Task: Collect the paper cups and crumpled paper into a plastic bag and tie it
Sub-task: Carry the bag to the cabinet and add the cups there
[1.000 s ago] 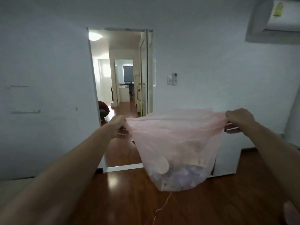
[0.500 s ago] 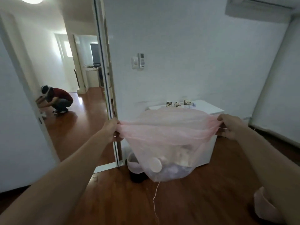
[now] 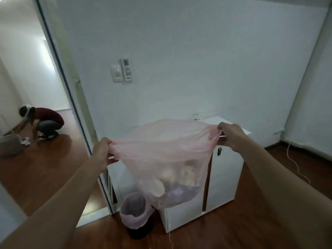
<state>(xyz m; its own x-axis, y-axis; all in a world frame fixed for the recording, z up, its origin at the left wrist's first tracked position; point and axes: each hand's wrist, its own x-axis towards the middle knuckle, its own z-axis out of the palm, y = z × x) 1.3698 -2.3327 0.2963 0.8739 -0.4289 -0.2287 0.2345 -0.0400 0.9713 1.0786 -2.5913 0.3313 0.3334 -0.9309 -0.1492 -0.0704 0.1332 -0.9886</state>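
I hold the bag point(image 3: 162, 155) up in the air with both arms stretched out in front of me. My left hand point(image 3: 102, 152) is closed on the bag's left rim, fingers curled around a bunch of the thin pink plastic. My right hand point(image 3: 230, 135) grips the right rim the same way, pinching the gathered film between thumb and fingers. The mouth is pulled wide between the two hands, and the body sags below it. Through the plastic I make out pale cups point(image 3: 158, 187) and crumpled paper point(image 3: 179, 194) lying at the bottom, blurred by the film. The bag hangs in front of a white cabinet point(image 3: 226, 177) that stands against the wall, and just above a small bin point(image 3: 133, 212) with a pink liner on the wood floor point(image 3: 251, 227), near the cabinet's left front corner. A thin string point(image 3: 169, 236) dangles from the bag's underside. Through the doorway on the left a person point(image 3: 45, 121) crouches on the floor.
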